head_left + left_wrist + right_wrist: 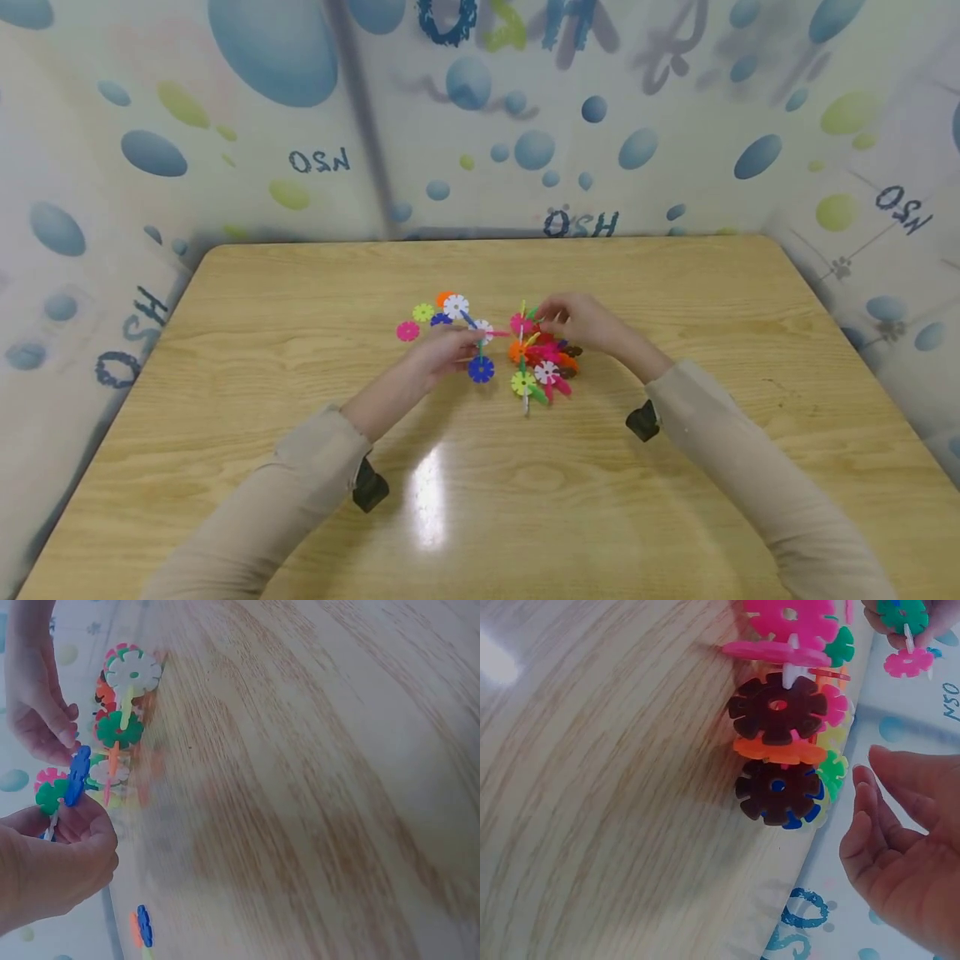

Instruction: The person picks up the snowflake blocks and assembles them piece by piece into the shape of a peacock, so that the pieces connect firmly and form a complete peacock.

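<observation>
Head view shows a wooden table (525, 500) bearing a larger cluster (546, 353) of colourful slotted plastic discs, joined through their notches, near the middle of the top. Just to its left, the left hand (442, 350) pinches a small joined group (481, 369) between thumb and fingers; blue, white, green and pink discs make it up, several fitted at right angles. Beyond that hand, loose discs lie on the tabletop: a pink disc (408, 331), a yellow-green disc (423, 312), a white disc (455, 306), an orange disc (446, 297) and a blue disc (441, 319), the last three close together.

At the far right side of the cluster, the right hand (581, 322) has its fingers loosely bent, thumb tip a little apart, with nothing visible between them; whether a fingertip touches the cluster, I cannot tell. From the right wrist, two brown discs (778, 709) show on the cluster, an orange one edge-on between them. Patterned wall covering (465, 150) surrounds the table's far and side edges.
</observation>
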`<state>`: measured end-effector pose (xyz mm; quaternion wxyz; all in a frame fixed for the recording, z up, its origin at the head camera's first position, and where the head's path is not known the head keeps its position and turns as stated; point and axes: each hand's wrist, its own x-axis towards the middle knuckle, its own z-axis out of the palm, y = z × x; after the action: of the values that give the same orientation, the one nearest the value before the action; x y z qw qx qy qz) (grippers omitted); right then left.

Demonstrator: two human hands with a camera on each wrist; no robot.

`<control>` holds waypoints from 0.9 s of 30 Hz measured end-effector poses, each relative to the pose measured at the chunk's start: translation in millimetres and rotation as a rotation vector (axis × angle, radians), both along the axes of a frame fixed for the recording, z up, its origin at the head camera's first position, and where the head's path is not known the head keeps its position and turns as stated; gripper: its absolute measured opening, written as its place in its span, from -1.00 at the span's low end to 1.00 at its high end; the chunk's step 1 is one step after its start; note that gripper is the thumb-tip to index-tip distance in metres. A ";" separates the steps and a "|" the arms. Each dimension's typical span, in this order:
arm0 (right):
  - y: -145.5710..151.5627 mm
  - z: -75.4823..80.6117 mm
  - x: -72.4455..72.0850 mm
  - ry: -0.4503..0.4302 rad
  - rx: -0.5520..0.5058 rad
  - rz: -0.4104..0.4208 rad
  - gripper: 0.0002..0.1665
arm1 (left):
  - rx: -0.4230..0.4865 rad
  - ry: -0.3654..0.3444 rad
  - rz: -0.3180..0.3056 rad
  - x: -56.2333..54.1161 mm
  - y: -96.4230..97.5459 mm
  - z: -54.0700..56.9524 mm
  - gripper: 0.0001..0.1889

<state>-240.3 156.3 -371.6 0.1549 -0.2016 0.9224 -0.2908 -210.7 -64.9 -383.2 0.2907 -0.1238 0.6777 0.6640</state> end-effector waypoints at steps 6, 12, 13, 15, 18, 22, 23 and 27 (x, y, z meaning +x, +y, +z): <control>-1.1 0.1 0.7 -0.034 0.041 0.011 -0.82 | 0.010 -0.021 -0.003 -1.9 4.1 -2.6 -0.83; 0.1 -0.6 1.6 -0.043 0.049 0.015 -0.82 | 0.041 -0.036 0.008 -2.3 6.6 -3.9 -0.73; 0.1 0.0 2.2 -0.042 0.052 0.018 -0.82 | 0.049 -0.038 0.010 -2.2 6.4 -3.9 -0.73; -0.2 1.7 3.5 -0.048 0.053 0.019 -0.81 | 0.062 -0.041 0.012 -1.8 5.9 -3.5 -0.76; -0.9 4.5 5.3 -0.050 0.053 0.026 -0.80 | 0.085 -0.039 -0.004 -1.5 4.7 -3.4 -0.81; -1.8 5.8 6.2 -0.032 0.038 0.052 -0.78 | 0.098 -0.007 -0.066 0.6 1.3 -3.2 -0.85; -2.2 6.1 6.3 -0.025 0.032 0.059 -0.77 | 0.103 0.005 -0.082 1.5 0.1 -2.9 -0.86; -5.2 8.6 8.2 -0.022 -0.008 0.072 -0.73 | 0.123 0.030 -0.110 4.8 -3.6 -0.9 -0.79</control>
<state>-232.1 151.1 -363.1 0.1748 -0.2320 0.9116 -0.2910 -205.9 -68.6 -384.1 0.3238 -0.0582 0.6456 0.6892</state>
